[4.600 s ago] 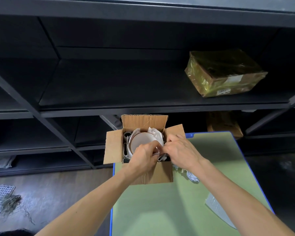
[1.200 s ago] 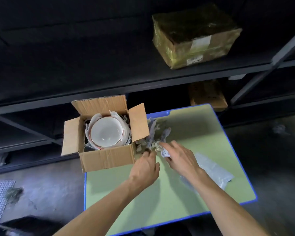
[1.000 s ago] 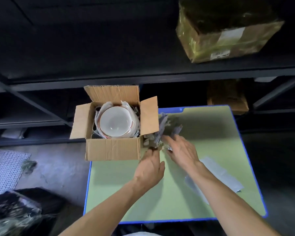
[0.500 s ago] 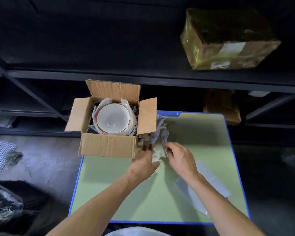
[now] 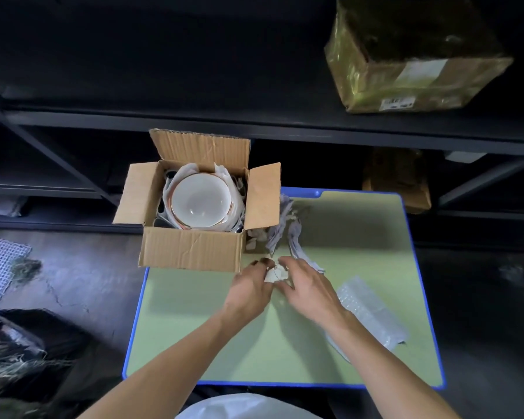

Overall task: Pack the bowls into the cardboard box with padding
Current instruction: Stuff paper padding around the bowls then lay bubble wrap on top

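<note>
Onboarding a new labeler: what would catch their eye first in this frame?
The open cardboard box at the green table's far left corner, with a white bowl nested in paper. Just right of it, the left hand and right hand meet over a crumpled white paper wad, with bubble wrap lying further right.

One open cardboard box, one visible bowl, two hands, one bubble-wrap sheet, two shelved parcels.
</note>
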`<state>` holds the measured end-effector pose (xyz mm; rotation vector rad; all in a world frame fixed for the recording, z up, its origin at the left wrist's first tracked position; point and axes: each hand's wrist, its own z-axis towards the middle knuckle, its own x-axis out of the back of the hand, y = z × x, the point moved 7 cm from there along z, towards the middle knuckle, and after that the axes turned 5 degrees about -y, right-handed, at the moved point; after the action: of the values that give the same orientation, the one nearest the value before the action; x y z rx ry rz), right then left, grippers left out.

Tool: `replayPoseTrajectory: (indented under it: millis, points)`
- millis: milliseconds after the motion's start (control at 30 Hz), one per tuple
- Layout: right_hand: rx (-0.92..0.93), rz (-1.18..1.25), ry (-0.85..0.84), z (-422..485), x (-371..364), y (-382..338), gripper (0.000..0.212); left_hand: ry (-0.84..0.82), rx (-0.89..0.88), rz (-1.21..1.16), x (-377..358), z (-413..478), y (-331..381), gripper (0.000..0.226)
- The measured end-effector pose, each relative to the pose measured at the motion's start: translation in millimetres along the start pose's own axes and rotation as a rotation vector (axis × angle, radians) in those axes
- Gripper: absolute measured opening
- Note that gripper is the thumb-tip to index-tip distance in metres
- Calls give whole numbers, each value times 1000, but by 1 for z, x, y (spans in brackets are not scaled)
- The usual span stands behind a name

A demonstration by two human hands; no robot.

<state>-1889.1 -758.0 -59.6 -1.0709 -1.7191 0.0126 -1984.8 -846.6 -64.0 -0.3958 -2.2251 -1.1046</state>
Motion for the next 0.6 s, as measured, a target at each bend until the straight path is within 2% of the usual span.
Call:
replayPoseTrajectory:
  millis: [167, 433, 600]
  points:
    - [1, 244, -151, -10, 22, -6, 36, 85, -45, -210, 18, -26, 16, 32]
    - [129, 505, -114, -30, 82, -39, 27, 108, -203, -413, 58, -63, 56, 28]
    - [229, 553, -88, -26, 110, -77, 27, 174, -201, -461, 99, -73, 63, 24]
